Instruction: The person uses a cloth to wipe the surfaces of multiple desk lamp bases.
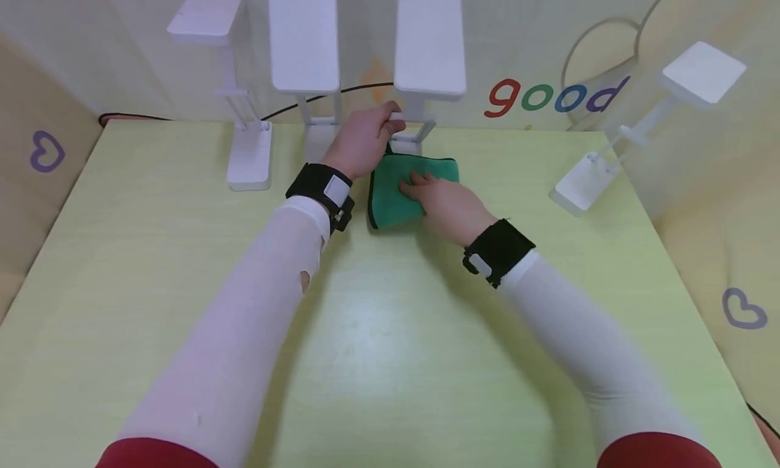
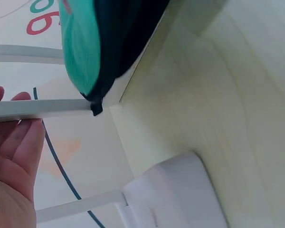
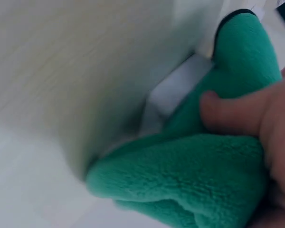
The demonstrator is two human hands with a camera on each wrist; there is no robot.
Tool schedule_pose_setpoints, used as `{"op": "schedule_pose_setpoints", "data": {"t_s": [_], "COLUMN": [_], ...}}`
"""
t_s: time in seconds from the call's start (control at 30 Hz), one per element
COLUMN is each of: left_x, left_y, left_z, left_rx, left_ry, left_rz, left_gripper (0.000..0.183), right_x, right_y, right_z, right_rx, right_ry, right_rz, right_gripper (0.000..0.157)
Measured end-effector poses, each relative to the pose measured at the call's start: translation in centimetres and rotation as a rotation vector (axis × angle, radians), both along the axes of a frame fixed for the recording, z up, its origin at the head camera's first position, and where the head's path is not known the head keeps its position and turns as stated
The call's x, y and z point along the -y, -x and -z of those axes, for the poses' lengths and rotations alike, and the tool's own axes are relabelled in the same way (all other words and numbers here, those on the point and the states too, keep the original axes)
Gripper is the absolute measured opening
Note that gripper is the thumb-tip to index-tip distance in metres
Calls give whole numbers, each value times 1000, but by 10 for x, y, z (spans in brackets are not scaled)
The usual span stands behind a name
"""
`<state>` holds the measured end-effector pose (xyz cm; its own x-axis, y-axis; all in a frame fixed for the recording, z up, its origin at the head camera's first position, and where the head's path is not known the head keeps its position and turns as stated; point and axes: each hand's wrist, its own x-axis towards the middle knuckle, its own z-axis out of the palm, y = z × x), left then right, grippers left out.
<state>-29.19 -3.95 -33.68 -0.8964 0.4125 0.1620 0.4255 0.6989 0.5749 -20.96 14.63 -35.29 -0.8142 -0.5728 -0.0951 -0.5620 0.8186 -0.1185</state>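
A white stand (image 1: 430, 41) with a flat rectangular head and thin double posts stands at the table's back edge. My left hand (image 1: 364, 139) grips it below the head; in the left wrist view the fingers curl around one white post (image 2: 61, 108). Against the lower part of this stand, my right hand (image 1: 453, 207) holds a green cloth (image 1: 393, 200) with dark edging. In the right wrist view the plush cloth (image 3: 180, 166) is bunched under the thumb (image 3: 232, 114), beside the stand's pale base (image 3: 175, 90). The cloth hides much of that base.
Two similar white stands (image 1: 303, 38) (image 1: 250, 150) are to the left, one close beside my left hand. Another white stand (image 1: 585, 180) is at the right. A black cable (image 1: 292, 107) runs along the printed curtain (image 1: 518, 21) behind the pale wooden table (image 1: 365, 359).
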Motion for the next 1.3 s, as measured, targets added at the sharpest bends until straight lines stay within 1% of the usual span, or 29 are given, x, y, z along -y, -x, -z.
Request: {"op": "schedule_pose_setpoints", "data": {"t_s": [0.1, 0.2, 0.3, 0.37, 0.47, 0.53, 0.57, 0.63, 0.7, 0.77, 0.9, 1.0, 1.07, 1.17, 1.23, 1.3], "left_x": [0, -2, -3, -3, 0, 1, 2, 2, 2, 2, 2, 0, -1, -1, -1, -1], "left_y": [-3, -5, -6, -7, -7, -7, -6, -6, -5, -5, -4, -4, -4, -4, -4, -4], "left_z": [1, 2, 3, 2, 1, 1, 2, 2, 1, -1, -4, -4, -3, 0, 1, 1], "left_rx": [-9, -36, -46, -37, -24, -29, -31, -27, -29, -25, -32, -41, -45, -48, -45, -40], "left_ry": [-14, -18, -22, -25, -39, -39, -37, -31, -18, -7, 2, 7, 5, -1, -8, -12], "left_rz": [-1, -4, -1, 2, 7, 4, 1, -8, -12, -14, -14, -20, -22, -20, -18, -17], "left_gripper": [25, 24, 22, 21, 21, 21, 21, 22, 23, 24, 24, 24, 24, 24, 23, 23], "right_x": [0, 3, 6, 8, 8, 5, 3, -1, -5, -7, -1, 9, 16, 22, 22, 19], "right_y": [-10, -8, 4, 17, 30, 32, 29, 21, 11, 0, -18, -22, -18, -4, 9, 18], "right_z": [-5, -5, -2, 3, 9, 12, 11, 11, 8, 4, -4, -7, -3, 5, 11, 15], "right_rx": [16, 26, 20, 18, 11, 8, 4, -24, -49, -56, -69, -85, -91, -104, -123, -133], "right_ry": [-40, -21, 23, 44, 91, 107, 112, 90, 35, -6, -45, -45, -34, -17, -9, 9], "right_rz": [-38, -71, -103, -107, -66, -13, 13, 41, 55, 57, 18, -26, -48, -51, -33, 6], "right_gripper": [53, 53, 53, 56, 60, 60, 60, 58, 56, 53, 48, 47, 47, 48, 49, 52]}}
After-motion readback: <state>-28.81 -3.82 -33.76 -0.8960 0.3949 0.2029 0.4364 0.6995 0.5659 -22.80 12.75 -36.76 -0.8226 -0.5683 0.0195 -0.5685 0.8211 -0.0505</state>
